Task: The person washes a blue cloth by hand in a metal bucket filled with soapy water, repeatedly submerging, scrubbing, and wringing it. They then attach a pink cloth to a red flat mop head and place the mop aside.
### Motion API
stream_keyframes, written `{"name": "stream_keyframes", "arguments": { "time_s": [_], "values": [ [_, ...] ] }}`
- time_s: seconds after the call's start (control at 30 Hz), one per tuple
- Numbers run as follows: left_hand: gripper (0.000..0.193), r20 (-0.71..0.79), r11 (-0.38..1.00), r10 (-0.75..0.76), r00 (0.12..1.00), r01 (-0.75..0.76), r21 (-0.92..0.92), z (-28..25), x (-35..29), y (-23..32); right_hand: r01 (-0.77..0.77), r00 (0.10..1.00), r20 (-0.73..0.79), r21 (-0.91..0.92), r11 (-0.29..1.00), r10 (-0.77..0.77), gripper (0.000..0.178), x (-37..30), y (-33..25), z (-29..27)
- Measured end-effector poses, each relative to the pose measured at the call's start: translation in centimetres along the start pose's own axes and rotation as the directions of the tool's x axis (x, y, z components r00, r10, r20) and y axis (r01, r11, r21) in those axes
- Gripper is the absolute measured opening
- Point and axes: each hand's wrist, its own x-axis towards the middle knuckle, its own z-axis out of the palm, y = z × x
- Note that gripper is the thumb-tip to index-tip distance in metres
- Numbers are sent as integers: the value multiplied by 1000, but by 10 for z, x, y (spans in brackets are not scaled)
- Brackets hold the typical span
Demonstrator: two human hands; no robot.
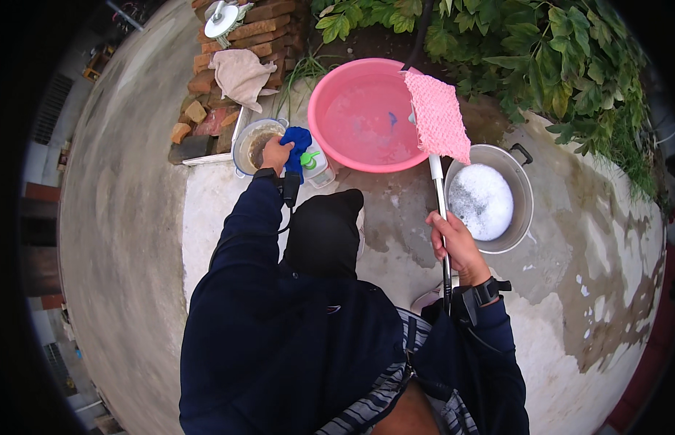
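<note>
My right hand (459, 245) is wrapped round the silver and black pole of a flat mop (437, 117). Its pink, nubbly head is raised over the right rim of a large pink basin (319, 141) of water. A small blue thing lies in that water. At the left, my left hand (276, 155) is closed on a bunched blue cloth (297, 139). This hand is beside a small pot (243, 154) with murky brownish contents. Close by the cloth stands a clear plastic container (321, 176) with a green spout or cap.
Right of the mop pole, a big metal pot (524, 196) holds white suds (490, 206). Stacked bricks (265, 32) rise behind the small pot, with a pale rag (241, 76) draped on them. Leafy plants (569, 65) overhang the back right. The concrete is wet in patches.
</note>
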Motion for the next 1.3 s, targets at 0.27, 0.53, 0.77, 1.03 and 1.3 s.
{"name": "stream_keyframes", "arguments": {
  "time_s": [0.27, 0.53, 0.77, 1.03, 1.3],
  "values": [
    [31, 331, 412, 269, 904, 203, -888, -35, -100, 206, 35, 999, -24, 46, 998, -34, 21, 2, 0, -12],
    [40, 722, 234, 93, 686, 690, -685, 106, -173, 220, 15, 1000, -10, 109, 994, -14, 21, 3, -11, -28],
    [34, 771, 368, 23, 637, 711, -599, 160, -173, 235, -29, 998, -60, -34, 999, 27, 23, 17, -13, -63],
    [32, 788, 356, -53, 613, 749, -559, 228, -151, 243, -157, 983, -81, 106, 982, 166, 20, 53, -16, -111],
    [35, 920, 365, -89, 382, 872, -327, 247, -164, 200, -272, 959, 59, 466, 842, 277, 20, 72, -30, -118]
  ]
}}
